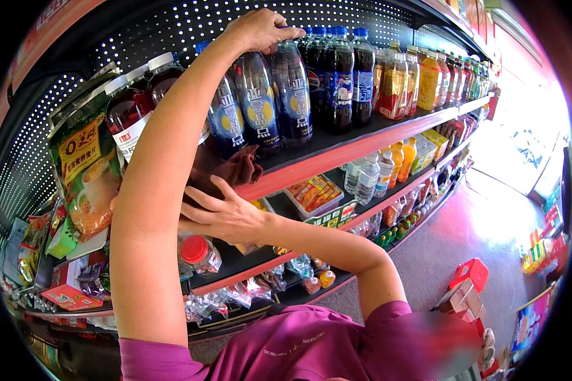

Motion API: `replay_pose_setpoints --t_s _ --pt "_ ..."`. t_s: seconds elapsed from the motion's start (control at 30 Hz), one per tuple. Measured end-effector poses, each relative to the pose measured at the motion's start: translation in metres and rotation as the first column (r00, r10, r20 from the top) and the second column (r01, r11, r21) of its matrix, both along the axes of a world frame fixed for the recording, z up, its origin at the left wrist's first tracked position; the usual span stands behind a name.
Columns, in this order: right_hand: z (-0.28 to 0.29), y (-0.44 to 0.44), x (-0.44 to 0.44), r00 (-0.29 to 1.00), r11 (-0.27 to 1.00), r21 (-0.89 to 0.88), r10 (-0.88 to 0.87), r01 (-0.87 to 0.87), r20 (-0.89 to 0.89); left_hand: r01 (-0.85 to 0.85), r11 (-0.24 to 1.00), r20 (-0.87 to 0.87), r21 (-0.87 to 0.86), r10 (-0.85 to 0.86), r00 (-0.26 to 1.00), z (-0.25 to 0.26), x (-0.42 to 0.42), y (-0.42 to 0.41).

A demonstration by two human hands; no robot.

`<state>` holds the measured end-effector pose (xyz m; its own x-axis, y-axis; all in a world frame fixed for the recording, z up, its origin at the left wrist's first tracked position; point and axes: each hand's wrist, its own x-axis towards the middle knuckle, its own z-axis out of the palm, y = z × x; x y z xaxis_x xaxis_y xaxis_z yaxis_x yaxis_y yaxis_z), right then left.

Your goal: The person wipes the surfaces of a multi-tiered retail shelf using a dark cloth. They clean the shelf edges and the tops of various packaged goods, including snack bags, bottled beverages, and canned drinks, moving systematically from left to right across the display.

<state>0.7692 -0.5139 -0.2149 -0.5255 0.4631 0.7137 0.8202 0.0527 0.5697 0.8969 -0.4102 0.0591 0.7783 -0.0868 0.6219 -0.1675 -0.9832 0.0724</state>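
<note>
My left hand (pixel 260 31) reaches up to the top shelf, its fingers closed about the cap end of a dark-labelled drink bottle (pixel 293 95). Two matching bottles, one of them the middle bottle (pixel 259 102), stand just left of it. Lower down, my right hand (pixel 224 209) is at the shelf's front edge with a dark brown cloth (pixel 243 166) bunched against its thumb and fingers. Part of the cloth and the right fingertips are hidden behind my left forearm. The cloth lies on the shelf in front of the bottles.
Pepsi bottles (pixel 339 78) stand close on the right, followed by yellow drink bottles (pixel 429 81). Left of my arm are white-capped dark red bottles (pixel 128 105) and a green cereal bag (pixel 88 176). Below sit a red-lidded jar (pixel 200 255) and a snack tray (pixel 314 195).
</note>
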Motion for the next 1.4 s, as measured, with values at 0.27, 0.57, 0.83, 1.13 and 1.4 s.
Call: replay_pose_setpoints --t_s 0.27,0.57,0.83,1.13,1.4 --pt "-0.013 -0.054 0.067 0.99 0.986 0.13 -0.117 0.107 0.074 0.056 0.998 0.029 -0.04 -0.055 0.998 -0.002 0.015 0.012" --pt "-0.016 -0.156 0.152 0.936 0.93 0.131 -0.327 0.343 -0.131 -0.04 0.999 0.02 0.021 0.039 0.999 -0.002 0.006 0.005" --pt "-0.003 -0.223 0.223 0.885 0.88 0.19 -0.38 0.435 -0.268 -0.161 0.969 -0.064 0.186 0.176 0.982 0.012 -0.018 -0.022" --pt "0.089 -0.258 0.288 0.91 0.884 0.404 -0.053 0.234 -0.412 -0.152 0.986 0.046 0.075 0.149 0.988 0.037 0.039 -0.092" --pt "0.187 -0.213 0.309 0.965 0.861 0.494 0.216 -0.119 -0.145 -0.045 0.929 -0.112 -0.368 0.003 0.994 0.024 0.108 -0.12"
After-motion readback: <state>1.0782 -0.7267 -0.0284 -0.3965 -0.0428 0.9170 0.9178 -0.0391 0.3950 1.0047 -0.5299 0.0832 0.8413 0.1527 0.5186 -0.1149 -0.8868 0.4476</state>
